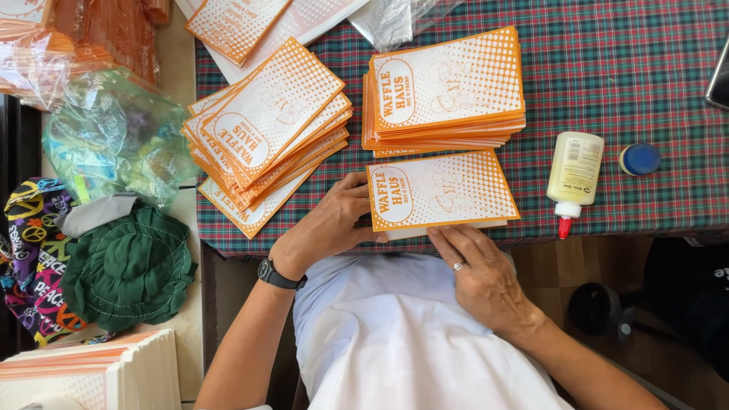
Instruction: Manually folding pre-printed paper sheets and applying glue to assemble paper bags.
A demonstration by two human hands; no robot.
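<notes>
An orange-and-white printed paper bag (448, 190) lies flat at the near edge of the table with the plaid cloth (623, 83). My left hand (334, 220), with a black watch on its wrist, holds the bag's left edge between thumb and fingers. My right hand (478, 266), wearing a ring, presses its fingertips on the bag's lower edge. A neat stack of the same bags (444, 91) sits just beyond it. A looser, fanned pile of bags (266, 133) lies to the left.
A glue bottle with a red tip (573, 173) lies on its side to the right, a blue cap (640, 159) beside it. Plastic bags (114, 133), a green hat (129, 266) and more bag stacks (99, 372) crowd the left side.
</notes>
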